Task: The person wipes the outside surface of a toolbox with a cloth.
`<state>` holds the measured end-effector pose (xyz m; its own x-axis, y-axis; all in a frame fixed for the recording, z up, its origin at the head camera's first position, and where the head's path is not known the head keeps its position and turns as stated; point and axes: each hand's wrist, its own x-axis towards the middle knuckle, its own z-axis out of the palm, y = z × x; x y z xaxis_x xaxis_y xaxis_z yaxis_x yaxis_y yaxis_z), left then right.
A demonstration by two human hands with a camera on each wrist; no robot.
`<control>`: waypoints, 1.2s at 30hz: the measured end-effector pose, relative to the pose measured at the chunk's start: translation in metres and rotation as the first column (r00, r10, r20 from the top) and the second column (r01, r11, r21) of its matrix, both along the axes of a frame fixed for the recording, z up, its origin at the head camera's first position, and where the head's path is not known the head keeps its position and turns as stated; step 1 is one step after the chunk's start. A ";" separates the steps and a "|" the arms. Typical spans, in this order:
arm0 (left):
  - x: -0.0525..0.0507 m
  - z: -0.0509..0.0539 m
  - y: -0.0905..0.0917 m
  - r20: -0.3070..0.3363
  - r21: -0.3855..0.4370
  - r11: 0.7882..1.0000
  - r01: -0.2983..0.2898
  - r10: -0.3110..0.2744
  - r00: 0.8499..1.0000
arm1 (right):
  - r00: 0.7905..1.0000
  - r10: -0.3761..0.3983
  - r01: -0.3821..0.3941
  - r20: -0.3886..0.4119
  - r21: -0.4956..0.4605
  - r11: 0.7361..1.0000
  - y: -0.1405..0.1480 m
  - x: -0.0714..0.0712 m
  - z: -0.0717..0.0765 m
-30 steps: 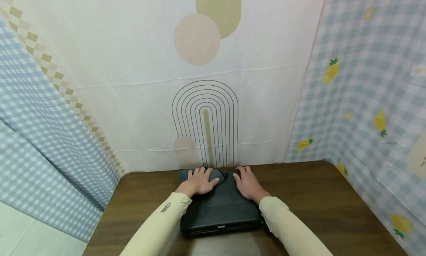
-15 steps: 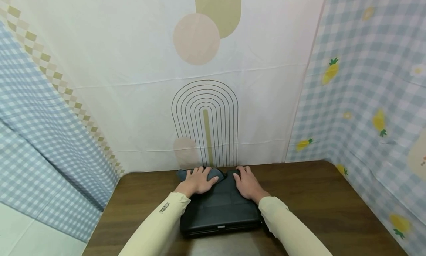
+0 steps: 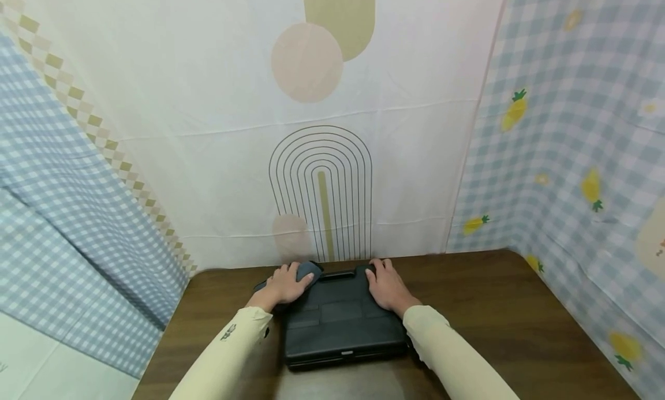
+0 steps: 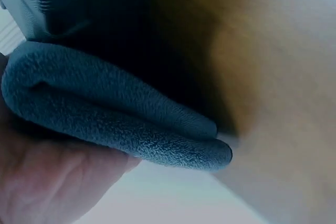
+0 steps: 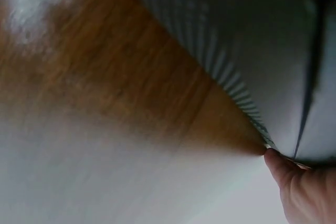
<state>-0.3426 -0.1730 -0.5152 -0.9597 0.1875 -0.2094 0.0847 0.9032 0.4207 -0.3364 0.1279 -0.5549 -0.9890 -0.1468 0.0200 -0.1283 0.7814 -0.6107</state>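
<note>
A closed black hard case (image 3: 340, 331) lies flat on the wooden table, its handle toward the wall and a small latch on the near side. At its back left corner my left hand (image 3: 280, 287) holds a blue-grey cloth (image 3: 309, 269), part of which sticks out past the thumb. The left wrist view shows the cloth (image 4: 121, 114) folded over in a thick layer against the palm (image 4: 52, 182). My right hand (image 3: 388, 287) grips the back right corner, thumb on the lid; in the right wrist view a fingertip of this hand (image 5: 307, 190) touches the case (image 5: 262, 40).
The brown wooden table (image 3: 493, 307) extends to both sides of the case. A white patterned cloth (image 3: 218, 186) hangs directly behind it, with checked cloths (image 3: 561, 157) at the right and left. A pale, shiny patch shows at the table's near side.
My left hand has moved left with the cloth, from the handle area to the case's back left corner, uncovering the handle. My right hand has stayed in place.
</note>
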 end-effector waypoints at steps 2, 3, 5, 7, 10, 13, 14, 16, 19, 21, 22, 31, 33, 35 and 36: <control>0.008 0.000 -0.005 0.010 0.085 0.995 -0.042 0.042 0.999 | 1.000 -0.001 0.001 0.000 -0.001 1.000 -0.001 0.000 -0.001; 0.011 -0.003 -0.007 0.019 0.134 0.989 -0.065 0.063 0.998 | 1.000 -0.003 0.003 -0.001 -0.002 1.000 -0.001 0.000 -0.001; 0.017 -0.004 -0.009 0.036 0.253 0.961 -0.112 0.107 0.994 | 1.000 -0.008 0.008 -0.006 0.002 1.000 -0.002 0.001 -0.001; 0.020 -0.007 -0.010 0.047 0.350 0.924 -0.151 0.144 0.989 | 1.000 -0.009 0.009 -0.007 0.000 1.000 -0.004 0.001 0.000; 0.023 -0.010 -0.009 0.050 0.456 0.869 -0.194 0.192 0.980 | 1.000 -0.008 0.008 -0.002 -0.002 1.000 -0.004 0.001 0.001; 0.023 -0.012 -0.009 0.071 0.497 0.841 -0.216 0.209 0.975 | 1.000 -0.013 0.013 0.004 -0.007 1.000 -0.005 0.000 0.000; 0.023 -0.012 -0.009 0.079 0.505 0.835 -0.219 0.208 0.975 | 1.000 -0.019 0.019 0.007 -0.007 1.000 -0.004 0.000 0.000; 0.022 -0.013 -0.009 0.095 0.516 0.828 -0.221 0.201 0.975 | 1.000 -0.027 0.027 0.012 -0.004 1.000 -0.004 0.000 0.001; 0.021 -0.015 -0.010 0.118 0.539 0.811 -0.229 0.197 0.973 | 1.000 -0.027 0.027 0.014 -0.004 1.000 -0.003 -0.001 0.000; 0.021 -0.016 -0.010 0.127 0.556 0.798 -0.231 0.192 0.973 | 1.000 -0.026 0.026 0.016 -0.004 1.000 -0.002 -0.002 0.000; 0.021 -0.016 -0.010 0.132 0.565 0.791 -0.232 0.191 0.973 | 1.000 -0.025 0.025 0.013 -0.005 1.000 -0.002 -0.002 0.000; 0.033 -0.017 -0.014 0.136 0.582 0.783 -0.219 0.172 0.976 | 0.999 -0.038 0.038 0.014 0.003 0.999 -0.003 -0.003 0.000; 0.038 -0.018 -0.015 0.130 0.581 0.785 -0.216 0.173 0.976 | 0.999 -0.034 0.034 0.012 0.000 0.999 -0.004 -0.002 0.000; 0.043 -0.020 -0.016 0.114 0.585 0.785 -0.205 0.171 0.979 | 0.999 -0.034 0.034 0.012 -0.001 0.999 -0.003 -0.001 0.000; 0.046 -0.020 -0.015 0.112 0.582 0.787 -0.205 0.172 0.979 | 0.999 -0.034 0.034 0.010 -0.001 0.999 -0.003 -0.001 0.000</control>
<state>-0.2964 -0.1884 -0.5352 -0.9802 0.1061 -0.1670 -0.0974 0.4762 0.8740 -0.3370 0.1248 -0.5546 -0.9936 -0.1126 0.0103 -0.0952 0.7845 -0.6128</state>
